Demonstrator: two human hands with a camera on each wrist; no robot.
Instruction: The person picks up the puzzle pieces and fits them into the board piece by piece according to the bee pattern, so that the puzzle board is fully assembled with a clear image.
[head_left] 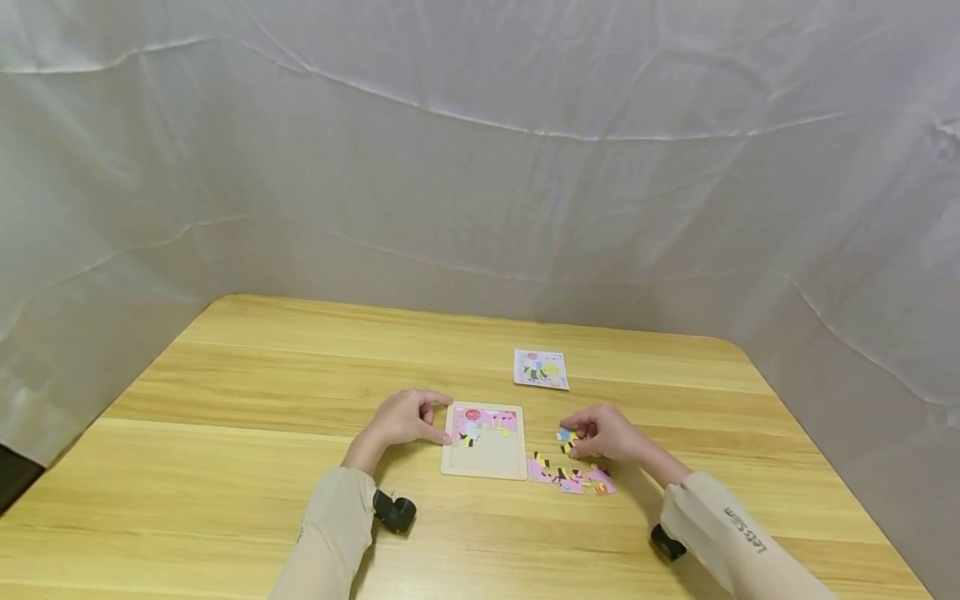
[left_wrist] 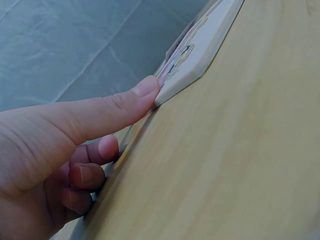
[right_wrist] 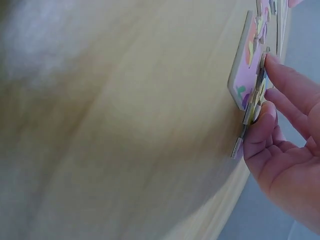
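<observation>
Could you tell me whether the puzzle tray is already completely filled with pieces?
No, only the far strip of the puzzle tray holds pieces; loose puzzle pieces lie beside it.

"LetsSlim" lettering, right sleeve [head_left: 738, 533]
</observation>
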